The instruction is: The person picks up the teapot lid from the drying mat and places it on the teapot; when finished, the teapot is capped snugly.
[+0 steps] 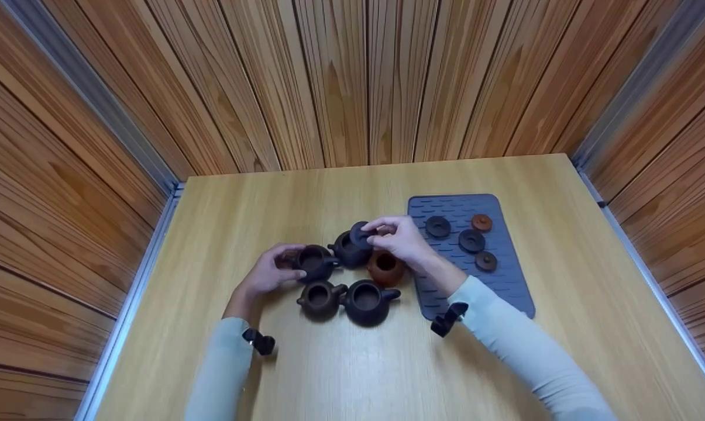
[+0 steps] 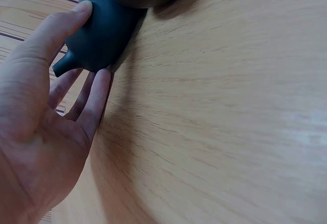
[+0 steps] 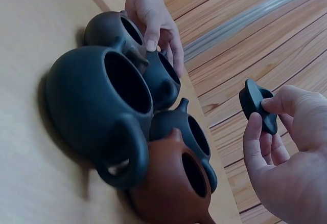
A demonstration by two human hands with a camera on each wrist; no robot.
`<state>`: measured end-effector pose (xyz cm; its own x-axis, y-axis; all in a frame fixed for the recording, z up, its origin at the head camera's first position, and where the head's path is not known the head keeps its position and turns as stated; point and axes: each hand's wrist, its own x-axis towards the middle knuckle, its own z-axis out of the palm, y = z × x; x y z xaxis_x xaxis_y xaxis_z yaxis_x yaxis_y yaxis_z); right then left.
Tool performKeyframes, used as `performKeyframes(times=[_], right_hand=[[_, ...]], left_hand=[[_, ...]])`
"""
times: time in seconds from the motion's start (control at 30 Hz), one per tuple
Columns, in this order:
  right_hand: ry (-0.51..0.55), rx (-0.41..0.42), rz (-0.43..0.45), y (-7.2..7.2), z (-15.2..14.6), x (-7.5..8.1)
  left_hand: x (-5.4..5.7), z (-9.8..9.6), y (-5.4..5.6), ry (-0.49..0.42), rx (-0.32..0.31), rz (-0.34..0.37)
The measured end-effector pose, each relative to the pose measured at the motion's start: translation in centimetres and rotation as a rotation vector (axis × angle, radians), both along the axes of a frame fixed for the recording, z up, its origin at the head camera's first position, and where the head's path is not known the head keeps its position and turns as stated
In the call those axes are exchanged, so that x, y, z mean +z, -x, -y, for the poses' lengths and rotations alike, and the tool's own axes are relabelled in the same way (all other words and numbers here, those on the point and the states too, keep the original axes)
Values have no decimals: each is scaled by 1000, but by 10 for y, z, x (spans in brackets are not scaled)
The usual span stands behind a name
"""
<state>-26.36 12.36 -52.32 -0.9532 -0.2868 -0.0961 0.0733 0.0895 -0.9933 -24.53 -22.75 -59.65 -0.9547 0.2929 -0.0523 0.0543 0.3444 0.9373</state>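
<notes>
A dark teapot without a lid stands on the table, and my left hand grips its side with the thumb near the rim. In the left wrist view the fingertips touch the pot's lower side, near its spout. My right hand pinches a dark round lid between thumb and fingers. The head view shows that lid over or beside the opening of another dark teapot; the right wrist view shows it apart from the pots. A reddish-brown teapot stands below the right hand, its mouth uncovered.
Nearer the front stand a small brown teapot and a larger black teapot, both open-topped. To the right lies a grey mat bearing several lids, including a reddish one. Wooden walls border the table.
</notes>
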Motion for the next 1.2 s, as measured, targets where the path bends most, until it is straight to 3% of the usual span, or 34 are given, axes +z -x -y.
performKeyframes(times=[0.9, 1.1, 1.2], right_hand=[[48, 94, 8, 8, 80, 2], [25, 101, -4, 9, 91, 0], [31, 94, 10, 9, 95, -3]], left_hand=[[-1, 0, 2, -45, -10, 6], [-5, 5, 2, -50, -44, -55], [-4, 5, 2, -43, -40, -49]])
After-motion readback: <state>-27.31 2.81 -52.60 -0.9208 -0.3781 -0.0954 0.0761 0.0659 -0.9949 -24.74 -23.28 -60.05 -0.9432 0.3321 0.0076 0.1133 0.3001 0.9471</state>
